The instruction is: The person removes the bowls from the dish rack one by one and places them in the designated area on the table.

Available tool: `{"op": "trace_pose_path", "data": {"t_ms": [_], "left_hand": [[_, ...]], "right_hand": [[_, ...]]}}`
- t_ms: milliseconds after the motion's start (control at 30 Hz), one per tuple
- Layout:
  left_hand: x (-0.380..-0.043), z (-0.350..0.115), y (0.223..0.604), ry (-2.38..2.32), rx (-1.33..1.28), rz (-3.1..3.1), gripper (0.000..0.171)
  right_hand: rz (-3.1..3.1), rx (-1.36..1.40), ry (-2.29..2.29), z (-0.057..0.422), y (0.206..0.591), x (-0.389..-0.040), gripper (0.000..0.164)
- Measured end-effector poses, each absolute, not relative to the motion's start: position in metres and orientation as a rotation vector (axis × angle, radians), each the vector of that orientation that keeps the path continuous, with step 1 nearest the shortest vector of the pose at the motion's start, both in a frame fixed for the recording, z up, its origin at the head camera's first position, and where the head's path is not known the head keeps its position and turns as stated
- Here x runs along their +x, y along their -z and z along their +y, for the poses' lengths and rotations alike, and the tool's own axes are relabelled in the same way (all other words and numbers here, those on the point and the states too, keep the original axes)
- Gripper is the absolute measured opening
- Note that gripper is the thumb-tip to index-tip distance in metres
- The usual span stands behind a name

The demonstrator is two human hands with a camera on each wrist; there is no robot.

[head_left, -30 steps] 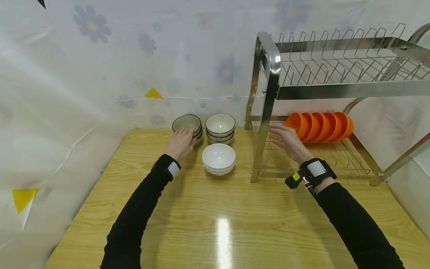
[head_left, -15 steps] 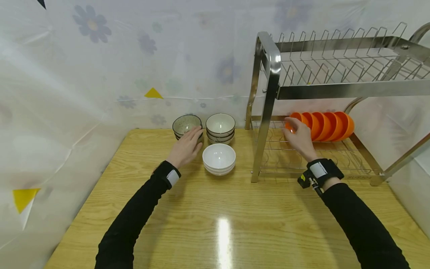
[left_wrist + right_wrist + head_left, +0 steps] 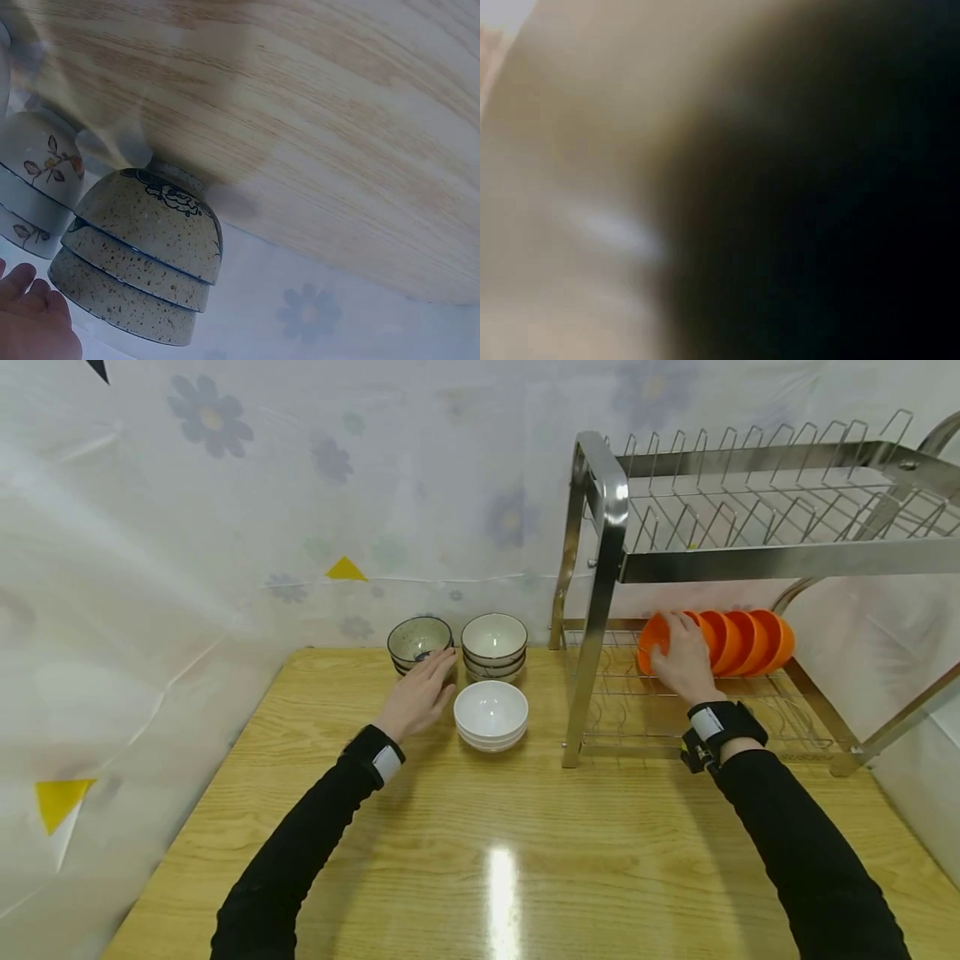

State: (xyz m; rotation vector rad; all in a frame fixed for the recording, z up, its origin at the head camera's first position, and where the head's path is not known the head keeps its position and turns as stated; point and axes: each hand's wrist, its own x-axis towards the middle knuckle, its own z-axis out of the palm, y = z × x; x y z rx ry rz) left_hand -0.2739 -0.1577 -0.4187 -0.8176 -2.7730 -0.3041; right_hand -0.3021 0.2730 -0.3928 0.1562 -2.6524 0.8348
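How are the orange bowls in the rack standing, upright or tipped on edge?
Tipped on edge: the orange bowls line up in the rack, their openings turned sideways, not up.

Table [image 3: 420,860]: light yellow-brown top with wood grain running across; bright streak of glare near the front. Directly on it, towards the back: upright stack of three speckled bowls [image 3: 416,637], dark-rimmed; just to the right, a stack of pale bowls [image 3: 494,633], also dark-rimmed, leaf pattern outside. In front of the pale stack, a stack of plain white bowls [image 3: 491,718]. Farther right, a two-tier metal rack [image 3: 602,547] stands on the tabletop; its lower shelf [image 3: 630,752] carries a row of orange bowls [image 3: 753,643] set on edge.
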Motion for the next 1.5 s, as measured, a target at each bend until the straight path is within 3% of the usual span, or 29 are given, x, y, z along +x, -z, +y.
{"op": "trace_pose_path", "data": {"t_ms": [233,700,1067,1400,1500], "left_hand": [[-0.271,-0.156,0.421,0.300,-0.835,-2.752,0.054],[-0.264,-0.155,0.420,0.352,-0.841,-2.716,0.048],[-0.261,-0.158,0.419,0.352,-0.842,-2.731,0.049],[-0.259,-0.161,0.420,0.373,-0.837,-2.706,0.048],[-0.259,-0.161,0.420,0.364,-0.841,-2.708,0.048]], "right_hand": [[-2.945,0.154,-0.695,0.281,0.375,-0.310,0.070],[-3.220,0.111,-0.661,0.285,0.352,-0.324,0.064],[-3.233,0.065,-0.509,0.281,0.360,-0.339,0.050],[-3.139,0.108,-0.379,0.280,0.377,-0.344,0.061],[-3.065,0.124,-0.371,0.278,0.382,-0.346,0.058]]}}
